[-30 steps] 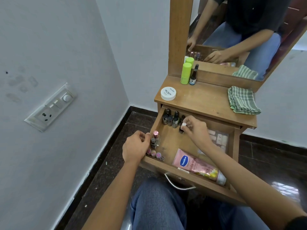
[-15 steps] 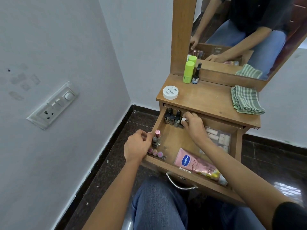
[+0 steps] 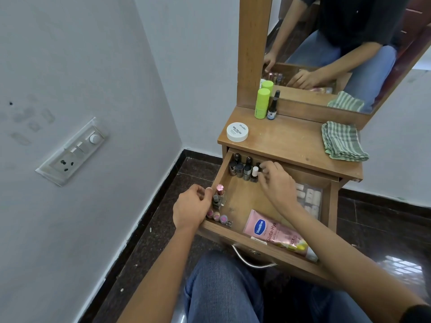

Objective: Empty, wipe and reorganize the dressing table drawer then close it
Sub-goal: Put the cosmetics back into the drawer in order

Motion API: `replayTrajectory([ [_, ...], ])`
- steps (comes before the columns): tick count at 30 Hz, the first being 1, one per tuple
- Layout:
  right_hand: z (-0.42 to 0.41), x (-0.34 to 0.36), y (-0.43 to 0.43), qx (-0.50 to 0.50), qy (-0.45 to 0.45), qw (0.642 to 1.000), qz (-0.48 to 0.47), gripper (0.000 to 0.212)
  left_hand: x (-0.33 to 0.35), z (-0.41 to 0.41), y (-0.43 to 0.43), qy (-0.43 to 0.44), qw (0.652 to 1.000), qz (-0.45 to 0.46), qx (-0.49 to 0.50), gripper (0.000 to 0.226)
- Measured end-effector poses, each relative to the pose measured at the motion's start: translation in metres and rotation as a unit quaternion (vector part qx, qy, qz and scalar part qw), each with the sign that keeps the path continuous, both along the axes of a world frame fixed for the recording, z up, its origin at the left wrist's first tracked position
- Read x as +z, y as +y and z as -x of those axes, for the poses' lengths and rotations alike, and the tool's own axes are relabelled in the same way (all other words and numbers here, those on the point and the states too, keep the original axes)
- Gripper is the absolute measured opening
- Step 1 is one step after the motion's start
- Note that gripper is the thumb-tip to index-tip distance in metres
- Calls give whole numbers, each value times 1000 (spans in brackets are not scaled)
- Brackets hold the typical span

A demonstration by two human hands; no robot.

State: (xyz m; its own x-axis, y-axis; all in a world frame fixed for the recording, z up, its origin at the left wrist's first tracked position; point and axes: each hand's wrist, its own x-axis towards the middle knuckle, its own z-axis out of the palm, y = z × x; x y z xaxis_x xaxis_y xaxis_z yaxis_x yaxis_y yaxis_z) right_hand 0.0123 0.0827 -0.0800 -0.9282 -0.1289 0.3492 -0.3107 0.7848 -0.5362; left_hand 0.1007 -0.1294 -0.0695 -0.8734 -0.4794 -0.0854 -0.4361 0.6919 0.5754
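Wooden drawer [image 3: 247, 201] pulled open; nail-polish bottles [image 3: 242, 170] upright back-left; pink tube [image 3: 275, 231] lying flat at front

Light is pretty soft and even here, nothing harsh. The grey wall [image 3: 93, 66] looks flat and a bit dull, with no hard shadows on it. The only real glare is a bright patterned reflection on the dark glossy floor [image 3: 403, 269], lower right. The drawer [image 3: 245, 199] gets dimmer toward the back, where it sits under the worktop [image 3: 291, 141] edge. The wide-angle lens bends things: the mirror frame [image 3: 254, 54] leans and the wall's bottom line curves near the edges. The centre is sharp enough to read the tube [image 3: 275, 231] label. The right hand [image 3: 277, 183] looks a touch soft.
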Motion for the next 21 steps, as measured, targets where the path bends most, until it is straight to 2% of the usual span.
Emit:
replayTrajectory([
  [3, 6, 31, 0, 34, 74, 997, 20, 14, -1, 0, 0, 5, 1000, -6, -3, 32],
  [7, 51, 76, 1, 23, 83, 994, 63, 20, 0, 0, 0, 6, 1000, -10, -1, 32],
  [9, 80, 93, 4, 2, 77, 994, 78, 27, 0, -1, 0, 7, 1000, -11, 0, 32],
  [14, 140, 106, 10, -15, 8, 999, 46, 37, 1, -1, 0, 4, 1000, -12, -2, 31],
  [21, 174, 95, 17, 0, -31, 998, -46, 32, 1, -1, 1, 6, 1000, -23, 5, 29],
])
